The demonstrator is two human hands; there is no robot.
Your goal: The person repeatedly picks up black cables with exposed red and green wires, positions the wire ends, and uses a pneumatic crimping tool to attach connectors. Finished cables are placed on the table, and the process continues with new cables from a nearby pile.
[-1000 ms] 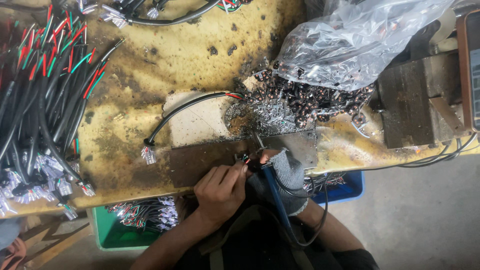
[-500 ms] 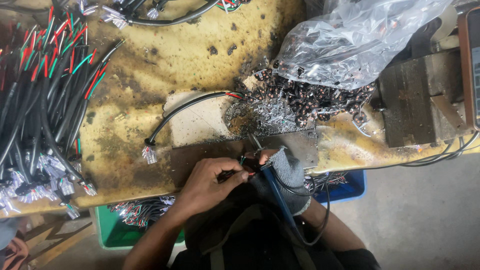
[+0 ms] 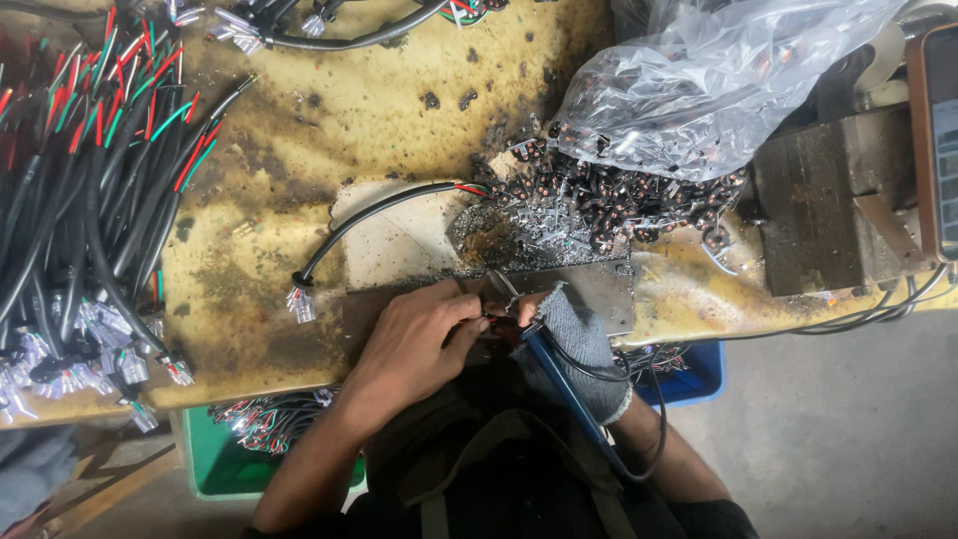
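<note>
Left hand [image 3: 414, 339] bare, fingertips pinched on a small dark part [image 3: 491, 321] at the near edge of the worktop [image 3: 399, 110]. Right hand [image 3: 574, 334] in a grey glove, closed around a blue-handled tool [image 3: 559, 384] whose tip meets that part. Just beyond, a grey metal plate [image 3: 589, 284], a heap of small coiled components [image 3: 629, 200] under a clear plastic bag [image 3: 718, 70]. Far left, bundled black cables [image 3: 90, 200].

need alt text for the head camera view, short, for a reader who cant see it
Seen from above, a person's bare left hand and grey-gloved right hand meet over a small part at the near edge of a stained yellow workbench. A pile of small components spills from a clear plastic bag; bundled black cables lie left.
</note>
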